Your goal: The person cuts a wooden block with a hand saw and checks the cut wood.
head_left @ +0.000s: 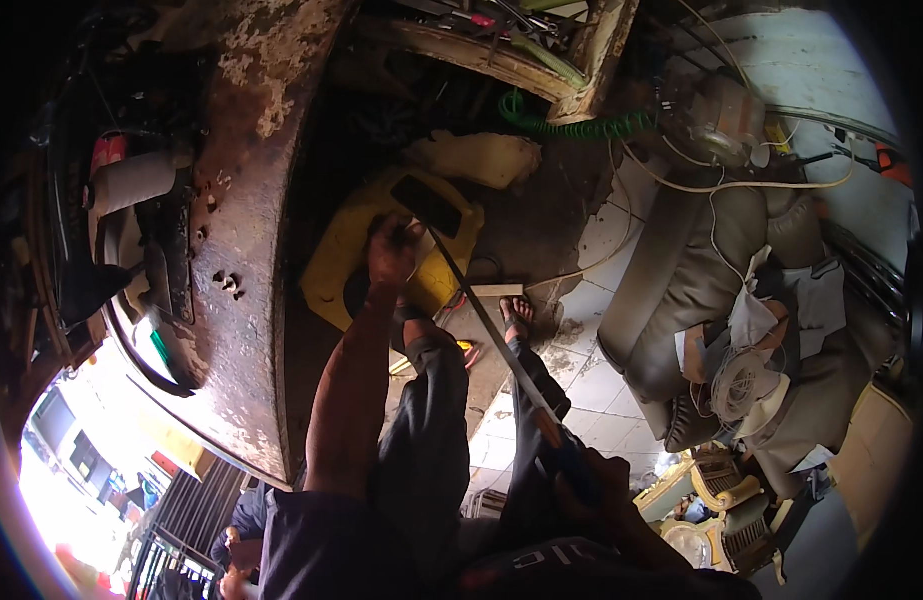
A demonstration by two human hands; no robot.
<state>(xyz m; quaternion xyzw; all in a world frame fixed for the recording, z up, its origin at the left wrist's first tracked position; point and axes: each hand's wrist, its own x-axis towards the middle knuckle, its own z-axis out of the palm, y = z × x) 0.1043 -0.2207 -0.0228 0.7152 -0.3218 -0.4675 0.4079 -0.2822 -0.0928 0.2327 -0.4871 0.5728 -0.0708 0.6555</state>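
Observation:
A hand saw (492,335) runs slantwise across the middle, its long narrow blade seen nearly edge-on. At its near end, my right hand (604,482) is closed round the blue and orange handle, mostly in shadow. My left hand (394,248) reaches out to the far end, fingers closed at the blade's tip; their exact grip is too dark to make out. Beneath that hand lies a yellow object (334,255) with a dark slot and a dark round part. A short pale wooden strip (497,290) lies on the floor beside my foot.
A worn, curved, rust-brown surface (247,200) rises along the left. A green coiled hose (582,127) hangs below a wooden tool tray (462,55). Brown upholstered seating (672,270) with a wire coil (744,385) fills the right. Pale cords cross the tiled floor (607,385).

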